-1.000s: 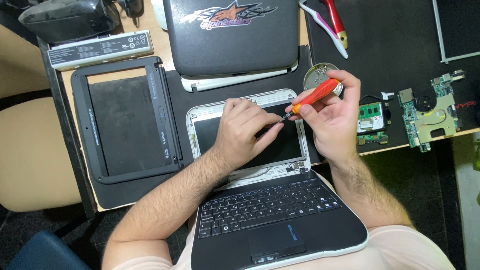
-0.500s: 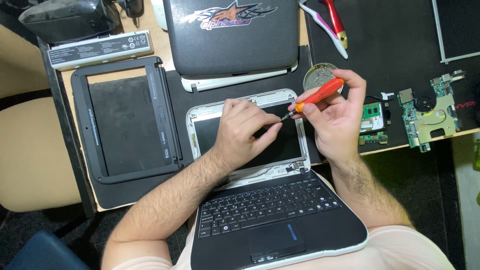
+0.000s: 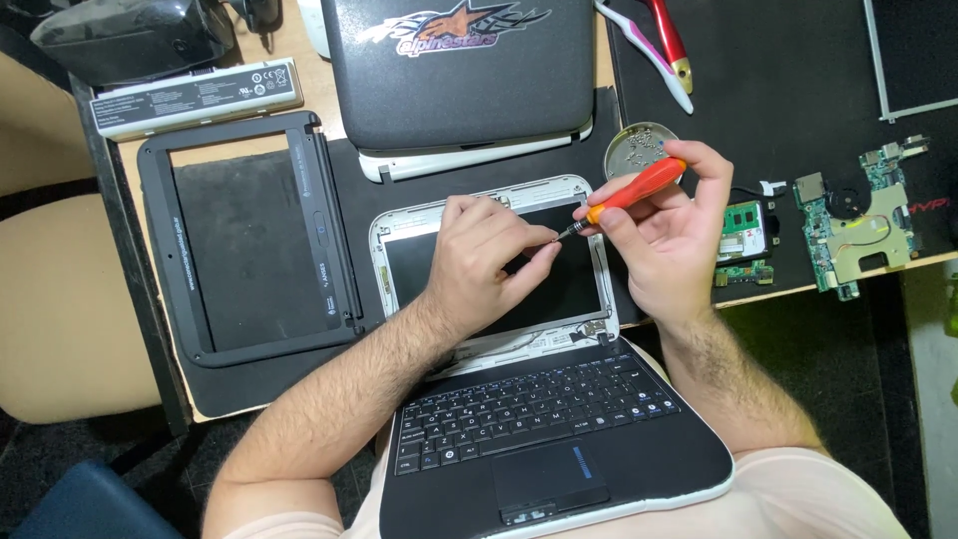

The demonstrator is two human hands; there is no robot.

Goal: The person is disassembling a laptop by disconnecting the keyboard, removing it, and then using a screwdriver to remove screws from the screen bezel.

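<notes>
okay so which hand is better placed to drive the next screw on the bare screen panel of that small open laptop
Right, probably. The right hand already grips the orange-handled screwdriver, its tip pointing down at the small open laptop's bare screen panel. The left hand holds no tool; its fingertips pinch at the tip, better suited to steadying.

Left hand (image 3: 479, 260): palm down, fingers curled, thumb and forefinger pinched together at their tips.
Right hand (image 3: 664, 235): raised, palm turned inward, fingers wrapped in a closed grip.
Forearms: both bare, converging forward.
</notes>
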